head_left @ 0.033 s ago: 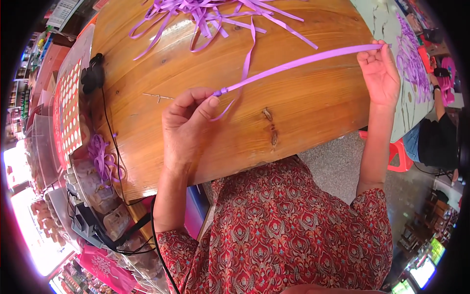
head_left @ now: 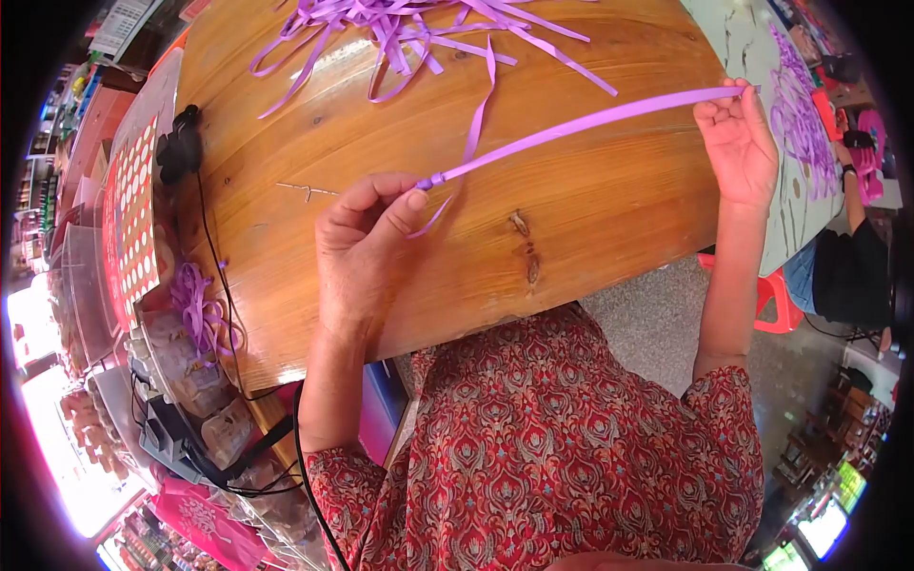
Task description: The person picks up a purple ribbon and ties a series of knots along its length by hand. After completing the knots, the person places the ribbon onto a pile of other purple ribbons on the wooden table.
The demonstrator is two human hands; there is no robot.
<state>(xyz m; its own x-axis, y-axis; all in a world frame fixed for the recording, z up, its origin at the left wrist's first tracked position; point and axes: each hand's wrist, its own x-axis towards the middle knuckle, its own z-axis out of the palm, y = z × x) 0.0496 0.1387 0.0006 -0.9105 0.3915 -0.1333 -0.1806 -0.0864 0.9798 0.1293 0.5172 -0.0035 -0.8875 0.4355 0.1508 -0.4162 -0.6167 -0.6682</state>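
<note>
A purple ribbon (head_left: 590, 121) is stretched between my two hands over the wooden table. My left hand (head_left: 367, 233) pinches it at a small knotted part (head_left: 430, 180), thumb and forefinger pressed together. At the other end, my right hand (head_left: 741, 143) grips the ribbon's tip between thumb and fingertips, near the table's right edge. A second strand (head_left: 481, 119) hangs from near the left hand's knot, runs behind the taut ribbon and up toward the pile. Beyond my left hand lies a thin twisted wire tool (head_left: 307, 188).
A heap of purple ribbons (head_left: 400, 29) lies at the table's far side. More ribbon hangs at the left edge (head_left: 198, 309), beside a black cable (head_left: 211, 228) and black device (head_left: 179, 145). At right, a person (head_left: 847, 257) is by a marble-patterned table (head_left: 762, 219) with ribbons.
</note>
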